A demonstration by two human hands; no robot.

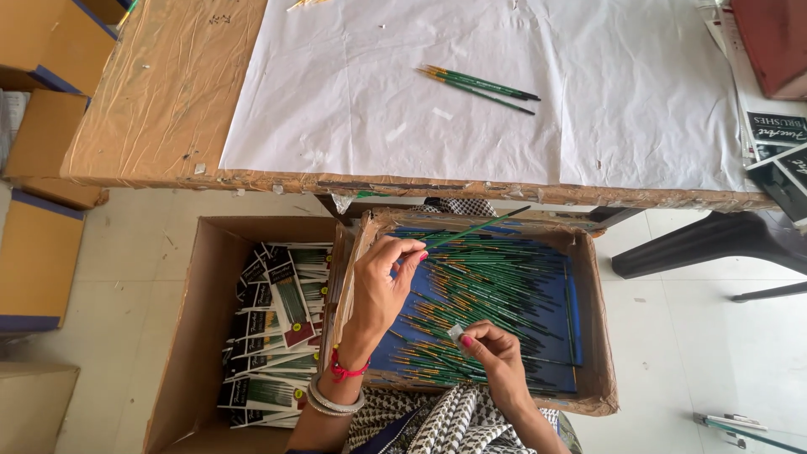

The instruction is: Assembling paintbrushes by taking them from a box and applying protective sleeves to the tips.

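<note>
**Sorting green brushes over the tray**

My left hand (380, 290) has its grip closed on one green paintbrush (475, 228), lifted above the cardboard tray (598, 336) of loose brushes. My right hand (498, 357) pinches a small clear cap (456, 333) just over the pile. A few brushes (479, 86) lie on the bench (160, 101) paper.

Small packing workshop, paintbrush assembly. Worn worktop (160, 101) wrapped in brown tape, white sheet (378, 101) laid on top. Open carton (588, 336) full of loose green brushes, second carton (202, 336) stacked with packaged brush sets. More cardboard boxes (38, 252) piled on tiled floor, plastic chair (714, 240) alongside.
</note>
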